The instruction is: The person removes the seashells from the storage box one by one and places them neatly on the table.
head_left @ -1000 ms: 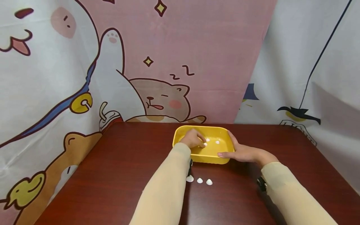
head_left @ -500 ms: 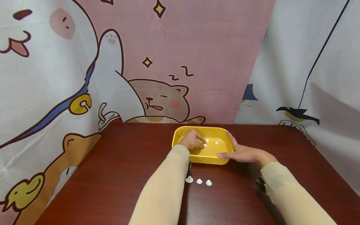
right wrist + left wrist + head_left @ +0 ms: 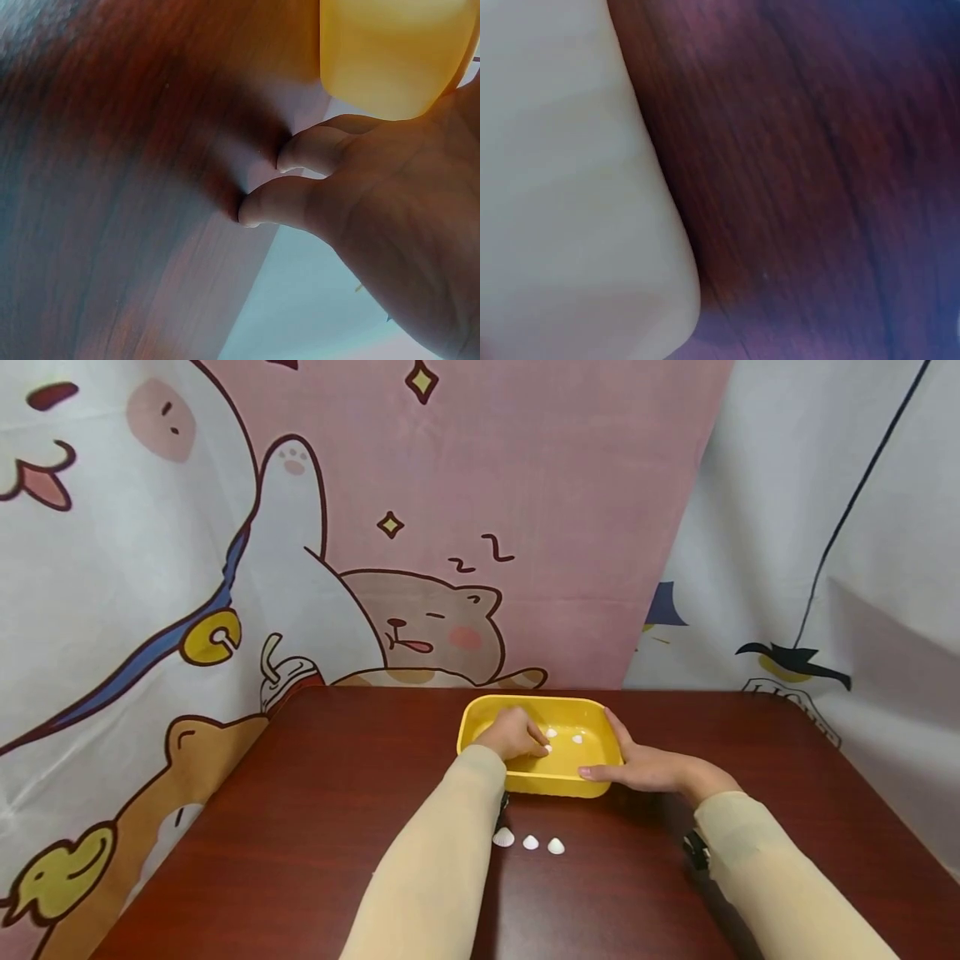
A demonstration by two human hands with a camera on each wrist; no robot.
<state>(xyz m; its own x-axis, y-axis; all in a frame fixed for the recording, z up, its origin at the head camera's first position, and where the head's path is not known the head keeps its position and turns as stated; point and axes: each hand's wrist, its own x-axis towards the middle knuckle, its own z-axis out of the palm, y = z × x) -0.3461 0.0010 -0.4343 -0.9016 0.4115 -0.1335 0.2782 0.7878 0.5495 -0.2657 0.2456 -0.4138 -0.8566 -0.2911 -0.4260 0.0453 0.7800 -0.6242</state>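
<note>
**Cartoon backdrop (image 3: 585, 527), dark counter (image 3: 337, 818), yellow tub (image 3: 555, 785), tiny shells (image 3: 556, 846)**

So the biggest thing here is the backdrop, pink and white cloth with a dozing cartoon animal, a raised white paw and a few sparkles. Below it is the counter, reddish-brown wood grain, kinda shiny.

Two cream sleeves come in from the bottom, the left sleeve (image 3: 423, 860) and the right sleeve (image 3: 780, 868), with a black gadget (image 3: 696, 850) at the right wrist.

The tub sits upright near the counter's far edge. The right hand (image 3: 652, 767) is spread wide around its near right corner, thumb over the near rim, fingers along the right end, so it's got hold of the tub. The left hand (image 3: 513, 733) reaches in over the near left side, fingers bent, thumb and fingertips pinching one small white shell (image 3: 548, 749) down inside.

Two other shells lie loose in the tub, right near those fingertips. Three more sit in a row on the counter in front of the tub, the leftmost just beside the left sleeve.
</note>
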